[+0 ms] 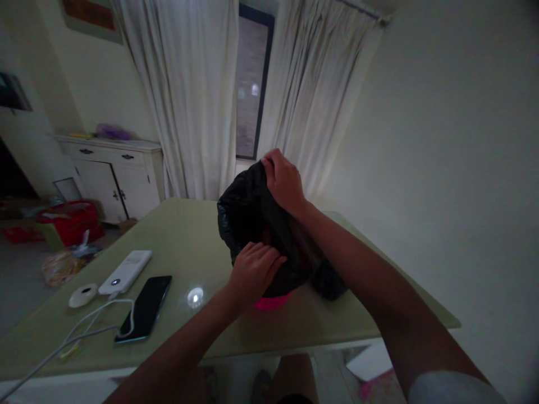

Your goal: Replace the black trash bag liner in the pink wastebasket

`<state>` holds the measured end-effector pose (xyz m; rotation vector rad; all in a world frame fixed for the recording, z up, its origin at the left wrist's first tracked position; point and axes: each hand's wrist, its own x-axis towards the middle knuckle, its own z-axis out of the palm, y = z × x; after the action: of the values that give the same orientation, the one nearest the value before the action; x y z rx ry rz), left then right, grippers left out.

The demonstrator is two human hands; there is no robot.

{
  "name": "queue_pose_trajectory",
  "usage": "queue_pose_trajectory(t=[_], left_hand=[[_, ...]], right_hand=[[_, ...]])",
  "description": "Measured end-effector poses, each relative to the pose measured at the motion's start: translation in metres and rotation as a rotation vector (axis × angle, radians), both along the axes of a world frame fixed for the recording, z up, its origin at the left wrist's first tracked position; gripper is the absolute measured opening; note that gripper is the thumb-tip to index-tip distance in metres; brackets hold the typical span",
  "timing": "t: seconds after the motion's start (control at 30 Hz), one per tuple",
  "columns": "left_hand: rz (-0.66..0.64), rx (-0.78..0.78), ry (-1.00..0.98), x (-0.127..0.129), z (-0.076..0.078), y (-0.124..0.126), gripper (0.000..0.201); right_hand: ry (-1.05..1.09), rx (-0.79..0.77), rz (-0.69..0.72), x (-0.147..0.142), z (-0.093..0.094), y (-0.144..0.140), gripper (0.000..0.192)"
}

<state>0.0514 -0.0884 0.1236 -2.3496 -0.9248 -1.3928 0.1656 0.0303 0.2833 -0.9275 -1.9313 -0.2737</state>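
Observation:
A black plastic bag (282,241) is spread over a pink container (273,302), of which only a strip shows beneath the bag's lower edge. The bag's mouth gapes toward the left and shows a dark inside. My left hand (257,269) has its fingers curled on the near edge of that mouth. At the far upper edge, my right hand (285,182) is closed on the plastic. Most of the container is hidden by the bag and my hands. More crumpled black plastic (328,279) lies on the table just right of it.
On the left of the greenish table (189,224) lie a black phone (147,306), a white power bank (126,271), a small round white object (83,295) and a white cable (90,331). Curtains (193,101) hang behind, and a wall (438,168) borders the right.

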Motion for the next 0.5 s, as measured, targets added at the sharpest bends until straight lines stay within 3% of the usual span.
queue_pose_trajectory(t=[0.13, 0.23, 0.37, 0.43, 0.5], left_hand=[[0.052, 0.074, -0.109, 0.005, 0.0, -0.001, 0.038], [0.113, 0.124, -0.151, -0.012, 0.003, 0.004, 0.038], [0.372, 0.231, -0.2, -0.069, 0.018, 0.018, 0.037], [0.528, 0.294, -0.26, -0.103, 0.032, 0.024, 0.033], [0.677, 0.255, -0.283, -0.132, 0.045, 0.025, 0.033]], right_hand=[[0.028, 0.029, 0.116, -0.032, 0.026, -0.014, 0.032], [0.098, 0.065, 0.14, -0.048, 0.051, -0.019, 0.031], [0.279, 0.068, 0.172, -0.06, 0.086, -0.003, 0.02], [0.353, -0.032, 0.259, -0.064, 0.098, 0.012, 0.016], [0.393, -0.193, 0.377, -0.068, 0.1, 0.03, 0.016]])
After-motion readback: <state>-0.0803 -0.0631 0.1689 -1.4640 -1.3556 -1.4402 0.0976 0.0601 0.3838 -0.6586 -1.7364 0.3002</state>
